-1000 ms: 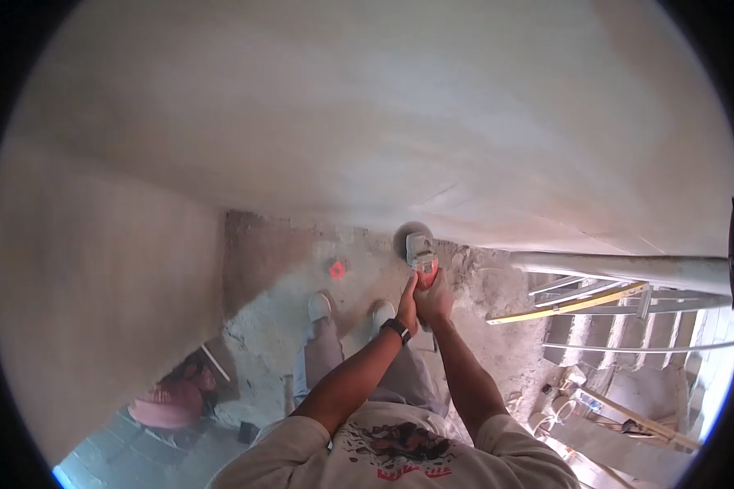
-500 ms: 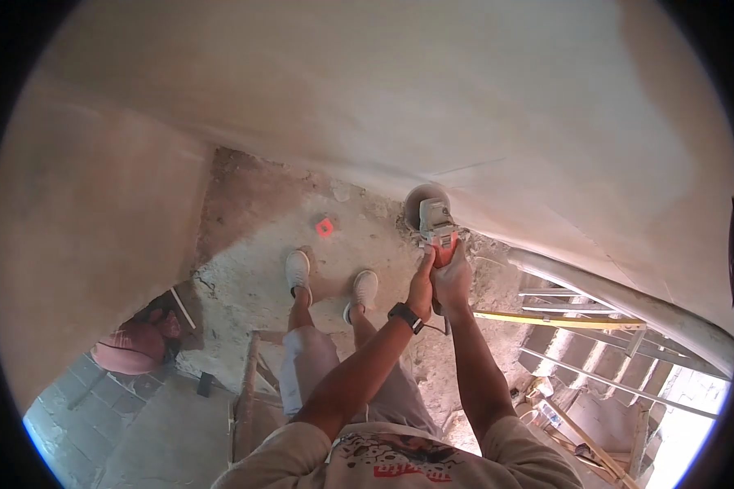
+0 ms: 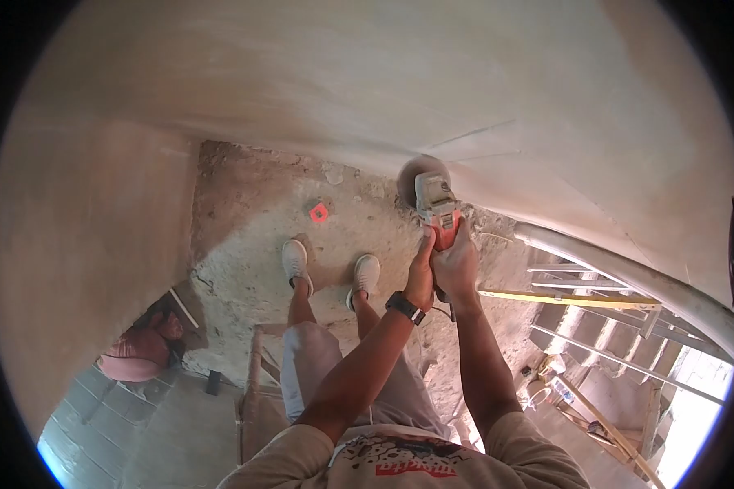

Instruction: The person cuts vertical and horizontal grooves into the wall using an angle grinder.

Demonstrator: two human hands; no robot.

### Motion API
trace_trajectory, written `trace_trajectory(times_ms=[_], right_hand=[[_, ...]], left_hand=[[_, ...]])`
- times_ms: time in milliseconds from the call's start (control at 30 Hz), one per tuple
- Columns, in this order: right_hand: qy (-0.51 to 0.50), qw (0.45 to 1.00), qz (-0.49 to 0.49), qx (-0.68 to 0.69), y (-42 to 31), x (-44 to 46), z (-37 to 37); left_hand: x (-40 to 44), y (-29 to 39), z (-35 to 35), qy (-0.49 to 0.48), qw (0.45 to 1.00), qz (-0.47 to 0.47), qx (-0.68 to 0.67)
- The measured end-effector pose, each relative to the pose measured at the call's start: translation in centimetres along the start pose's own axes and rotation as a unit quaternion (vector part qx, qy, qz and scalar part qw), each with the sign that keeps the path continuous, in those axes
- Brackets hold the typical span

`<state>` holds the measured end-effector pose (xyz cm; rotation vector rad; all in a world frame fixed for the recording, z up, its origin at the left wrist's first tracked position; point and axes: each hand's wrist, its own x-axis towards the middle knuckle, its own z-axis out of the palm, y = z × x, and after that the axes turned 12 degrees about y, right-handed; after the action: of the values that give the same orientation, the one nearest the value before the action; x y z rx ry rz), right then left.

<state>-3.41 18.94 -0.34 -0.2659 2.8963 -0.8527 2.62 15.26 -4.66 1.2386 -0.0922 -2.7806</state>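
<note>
An angle grinder (image 3: pixel 439 204) with a grey head and red-orange body is held out in front of me by both hands. Its round disc (image 3: pixel 411 181) is at the plastered wall (image 3: pixel 318 73); whether the edge cuts into it I cannot tell. My left hand (image 3: pixel 419 275), with a dark watch at the wrist, wraps the grinder's body from the left. From the right, my right hand (image 3: pixel 457 269) closes round the same body. Two thin dark lines mark the wall just above and right of the disc.
An orange-red tape measure-like object (image 3: pixel 319 213) lies on the rough floor (image 3: pixel 253 253) ahead of my shoes. To the right are a yellow level-like bar (image 3: pixel 571 300), a long pipe (image 3: pixel 628 273) along the wall and metal rails. A wooden frame (image 3: pixel 251 383) stands beside my legs.
The grinder and both hands have shifted slightly forward along the wall. Two lines now show on the wall near the disc where one showed before. My grip stays the same.
</note>
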Motion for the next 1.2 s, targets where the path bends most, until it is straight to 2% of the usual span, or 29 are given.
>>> trace_trajectory(times_ms=[400,500,700,1200], right_hand=[[-0.010,0.999,-0.014,-0.040,-0.8,-0.3,-0.2],[-0.022,0.999,0.028,-0.030,-1.8,-0.1,-0.6],[0.000,0.999,-0.014,-0.037,-1.2,-0.2,-0.2],[-0.003,1.000,0.002,-0.030,-1.1,-0.5,0.3]], left_hand=[[-0.9,0.8,0.1,-0.012,1.000,0.000,-0.003],[-0.8,0.8,0.3,-0.019,1.000,-0.002,-0.017],[-1.2,1.2,0.5,-0.033,0.999,-0.002,-0.013],[-0.8,1.5,-0.2,-0.044,0.999,-0.014,-0.020]])
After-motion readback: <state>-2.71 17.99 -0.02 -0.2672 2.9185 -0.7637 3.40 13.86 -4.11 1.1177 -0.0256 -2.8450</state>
